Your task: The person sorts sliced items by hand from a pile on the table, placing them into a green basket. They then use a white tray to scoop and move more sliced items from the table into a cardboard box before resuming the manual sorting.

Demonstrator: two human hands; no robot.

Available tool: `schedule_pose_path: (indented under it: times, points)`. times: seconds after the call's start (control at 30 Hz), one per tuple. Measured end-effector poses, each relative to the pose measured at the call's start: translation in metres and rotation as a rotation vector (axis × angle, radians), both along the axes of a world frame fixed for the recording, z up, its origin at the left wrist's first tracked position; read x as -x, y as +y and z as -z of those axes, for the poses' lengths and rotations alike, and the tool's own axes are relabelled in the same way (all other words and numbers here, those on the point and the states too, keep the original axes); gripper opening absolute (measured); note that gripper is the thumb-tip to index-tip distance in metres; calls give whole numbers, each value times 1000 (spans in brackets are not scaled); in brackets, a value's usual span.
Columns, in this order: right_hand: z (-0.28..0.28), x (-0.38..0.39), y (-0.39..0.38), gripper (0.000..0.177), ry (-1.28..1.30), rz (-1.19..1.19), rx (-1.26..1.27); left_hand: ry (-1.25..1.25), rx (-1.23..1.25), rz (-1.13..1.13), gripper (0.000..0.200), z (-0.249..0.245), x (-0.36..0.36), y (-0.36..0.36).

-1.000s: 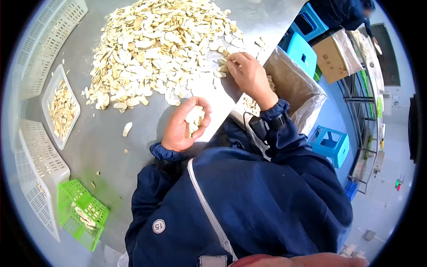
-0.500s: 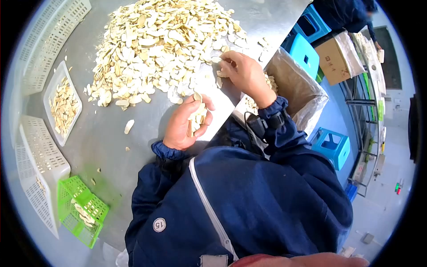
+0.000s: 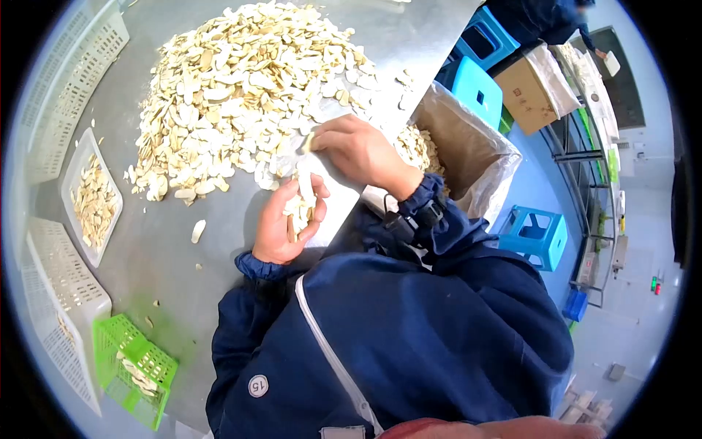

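- One left hand [image 3: 281, 219], curled shut around one stack of pale flat slices [image 3: 301, 201], held upright over the near table edge.
- One right hand [image 3: 358, 150], just above the left. Its fingertips are pinched on a single pale slice [image 3: 310, 140] at the heap's near fringe. The two hands are close, almost meeting over the stack.
- One broad heap of cream-coloured dried slices [image 3: 234, 95] fills the far half of the grey steel table [image 3: 183, 285].
- One stray slice [image 3: 197, 230] lies alone on bare steel, left of the left hand.
- One shallow clear plastic tray [image 3: 93, 254] of slices and one green slotted plastic basket [image 3: 110, 340] sit along the left side.
- Two white slotted plastic baskets show, one far left [image 3: 66, 88] and one lower left [image 3: 66, 293].
- One plastic-lined bin [image 3: 475, 146], part-filled with slices, stands against the table's right edge, under the right wrist.
- Three blue plastic stools [image 3: 537, 234] [image 3: 475, 91] [image 3: 479, 40] stand on the floor beyond it.
- Open steel runs between the heap, the tray and the green basket.
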State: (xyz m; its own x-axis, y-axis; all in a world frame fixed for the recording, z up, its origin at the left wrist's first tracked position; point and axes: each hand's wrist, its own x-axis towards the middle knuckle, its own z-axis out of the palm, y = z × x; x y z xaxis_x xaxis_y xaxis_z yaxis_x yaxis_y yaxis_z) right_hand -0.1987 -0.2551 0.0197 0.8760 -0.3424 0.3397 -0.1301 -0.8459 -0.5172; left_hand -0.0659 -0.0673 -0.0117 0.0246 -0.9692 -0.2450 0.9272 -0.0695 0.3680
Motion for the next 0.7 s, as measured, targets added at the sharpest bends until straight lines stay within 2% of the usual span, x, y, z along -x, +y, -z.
schedule_pose_path:
  times: [0.07,0.2,0.33,0.4,0.47,0.57,0.67,0.7]
  points:
    - [-3,14,-15,24,51,70,-14,-45,8,25,40,-1,-1,1]
    - [-13,30,-28,25,-23,297,95,-142,25,49,49,-9,-1,1]
    - [-15,56,-44,16,106,345,36,-74,59,42,51,-6,-1,1]
    - [-21,62,-50,14,143,446,43,-30,39,24,50,-6,1,0]
    - [-20,57,-57,15,101,485,86,-24,19,18,47,-3,1,1]
    - [-15,37,-62,18,25,424,160,2,88,25,44,6,-2,1]
    - [-6,24,-68,19,68,359,280,3,130,6,40,4,-4,2]
    - [-10,23,-68,18,122,378,238,2,133,-2,39,2,-3,2]
